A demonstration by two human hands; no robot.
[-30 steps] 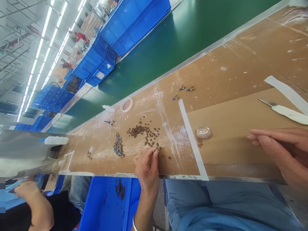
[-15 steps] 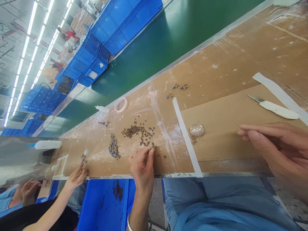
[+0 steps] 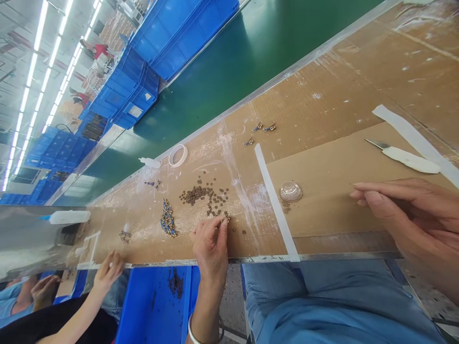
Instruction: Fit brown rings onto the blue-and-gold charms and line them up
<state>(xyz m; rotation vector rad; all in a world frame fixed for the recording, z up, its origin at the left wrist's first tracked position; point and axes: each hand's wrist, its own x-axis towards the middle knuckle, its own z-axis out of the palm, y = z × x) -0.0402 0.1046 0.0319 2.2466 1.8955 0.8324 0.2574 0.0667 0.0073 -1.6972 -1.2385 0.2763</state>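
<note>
My left hand [image 3: 210,241], with a bracelet at the wrist, rests at the table's front edge. Its thumb and index finger are pinched at the near side of scattered small brown discs [image 3: 195,195]; whatever lies between the tips is too small to name. Over the brown board at the right is my right hand [image 3: 405,210], thumb and index fingertips close together, the pinched spot too small to make out. Left of it sits a round clear dish [image 3: 290,191]. A pile of small blue and gold pieces [image 3: 168,219] lies left of the discs.
A white-handled knife [image 3: 410,159] lies at the right. Tape strips [image 3: 276,205] cross the board. Beyond are a tape roll [image 3: 178,155], a small bottle [image 3: 149,163] and blue crates [image 3: 134,91]. A co-worker's hand [image 3: 109,270] is at the left; a blue bin [image 3: 143,306] stands below.
The view has shifted slightly. The co-worker's hand has drawn back from the small pieces at the left. My two hands hold nearly the same poses.
</note>
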